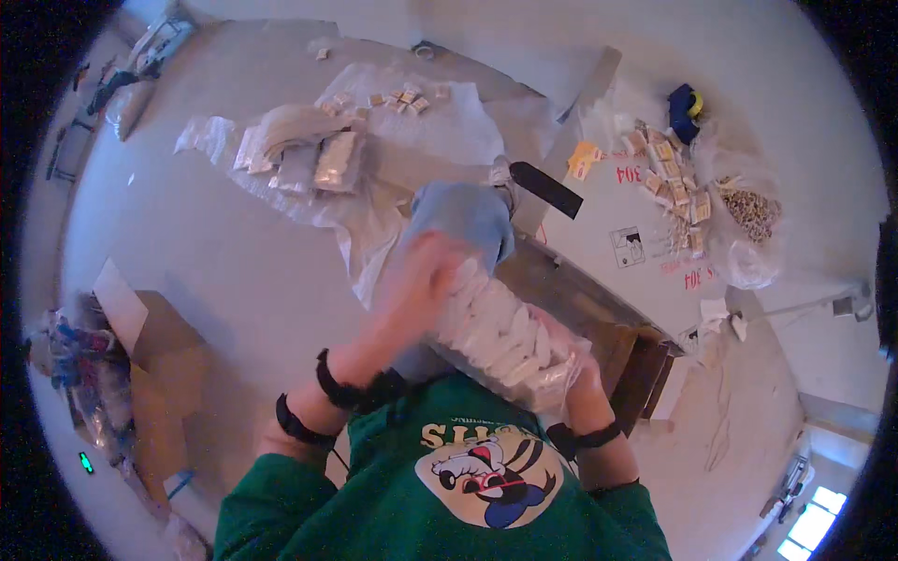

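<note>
Across my lap lies a long clear plastic bag (505, 332), slanting down to the right and packed with rows of small white packets. My right hand (584, 381) is closed round its lower right end. At the upper left end of the bag is my left hand (426, 276), smeared by motion, so its fingers cannot be made out. It is close to the bag, but I cannot tell whether it grips it. Just beyond, my knee in light blue trousers (458, 217) shows. Black bands circle both wrists.
To the right stands a white-topped table (589, 234) with small packets (666, 173), a clear bag of small brownish pieces (748, 210) and a dark blue item with yellow (687, 107). Filled clear bags (337, 164) lie on plastic sheeting ahead. An open cardboard box (164, 374) stands left.
</note>
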